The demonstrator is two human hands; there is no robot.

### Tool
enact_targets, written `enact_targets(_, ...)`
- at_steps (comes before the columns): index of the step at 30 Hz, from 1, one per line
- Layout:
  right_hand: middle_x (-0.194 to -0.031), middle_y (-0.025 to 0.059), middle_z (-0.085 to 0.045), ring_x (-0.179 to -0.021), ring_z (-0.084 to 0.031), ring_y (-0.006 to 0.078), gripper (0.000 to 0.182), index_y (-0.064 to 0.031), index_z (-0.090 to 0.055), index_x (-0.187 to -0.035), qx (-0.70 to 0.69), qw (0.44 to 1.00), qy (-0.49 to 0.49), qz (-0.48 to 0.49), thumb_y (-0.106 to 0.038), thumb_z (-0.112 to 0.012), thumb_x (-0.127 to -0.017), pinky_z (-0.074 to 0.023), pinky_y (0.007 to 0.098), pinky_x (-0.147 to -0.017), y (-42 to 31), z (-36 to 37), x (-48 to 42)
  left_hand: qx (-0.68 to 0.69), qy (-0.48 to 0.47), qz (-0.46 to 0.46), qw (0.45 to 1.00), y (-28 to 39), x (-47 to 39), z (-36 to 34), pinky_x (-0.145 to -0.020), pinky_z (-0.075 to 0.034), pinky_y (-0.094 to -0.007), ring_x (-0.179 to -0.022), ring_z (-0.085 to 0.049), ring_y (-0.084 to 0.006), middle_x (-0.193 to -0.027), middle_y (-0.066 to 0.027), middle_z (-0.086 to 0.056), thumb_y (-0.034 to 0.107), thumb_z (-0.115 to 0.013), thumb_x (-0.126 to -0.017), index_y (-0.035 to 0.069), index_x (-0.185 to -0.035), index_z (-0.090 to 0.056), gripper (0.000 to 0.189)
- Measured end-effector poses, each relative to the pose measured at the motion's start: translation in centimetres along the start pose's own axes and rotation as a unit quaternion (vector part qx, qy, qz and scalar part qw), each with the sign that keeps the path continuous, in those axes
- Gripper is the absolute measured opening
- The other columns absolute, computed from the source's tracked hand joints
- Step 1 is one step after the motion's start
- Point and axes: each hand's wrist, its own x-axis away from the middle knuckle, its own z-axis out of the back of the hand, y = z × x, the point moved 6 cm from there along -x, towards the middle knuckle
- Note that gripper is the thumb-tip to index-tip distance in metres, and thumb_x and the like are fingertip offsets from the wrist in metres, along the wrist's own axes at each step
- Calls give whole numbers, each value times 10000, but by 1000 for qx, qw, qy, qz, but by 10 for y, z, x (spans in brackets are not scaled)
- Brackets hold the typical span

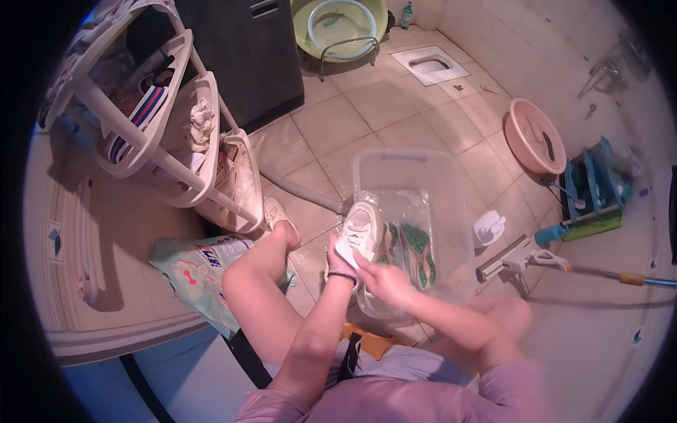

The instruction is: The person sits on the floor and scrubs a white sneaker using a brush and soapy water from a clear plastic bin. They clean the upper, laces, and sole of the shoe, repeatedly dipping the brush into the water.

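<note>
A light-coloured lace-up shoe (360,228) rests in my left hand (340,263), toe pointing away from me, above the left edge of a clear plastic tub (466,222). My right hand (390,287) grips a white brush (353,256) by its end, held against the shoe near the laces. The brush's bristles are hidden. Inside the tub, a pair of green-patterned shoe soles (419,254) lies in shallow water with some suds.
A white plastic rack (211,132) stands left, near a grey hose (301,191). A squat toilet (431,64) and a green basin (301,31) are at the back. To the right are a pink basin (512,138), a white brush-like item (490,228) and a floor squeegee (515,259).
</note>
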Motion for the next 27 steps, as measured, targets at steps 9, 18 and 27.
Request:
enact_targets(9, -873, 174, -635, -792, -612, 357, 372, -220, -544, -1216, 67, 980, 54, -177, -358, -472, -878, -491, 432, -717, 55, 36, -44, -26, -42, -9, 999, -23, 27, -44, -1006, -366, -385, -1137, -497, -266, -1230, -132, -528, 358, -264, -975, 28, -1268, -442, 475)
enact_targets(18, -901, 160, -653, -820, -636, 333, 403, -217, -558, -1221, -33, 995, -4, -92, -367, -568, -847, -504, 383, -759, -10, 27, 14, -14, -76, 23, 997, -5, 15, -5, -907, -457, -389, -1013, -570, -274, -1073, -134, -597, 263, -347, -930, 18, -1143, -517, 367)
enact_targets(27, -848, 187, -649, -789, -636, 341, 408, -167, -571, -1201, -127, 984, -11, -124, -393, -512, -866, -500, 398, -747, 6, 13, 8, -74, 2, -54, 996, -12, 42, -23, -873, -469, -378, -1009, -564, -259, -1140, -131, -565, 353, -358, -946, 18, -1215, -469, 443)
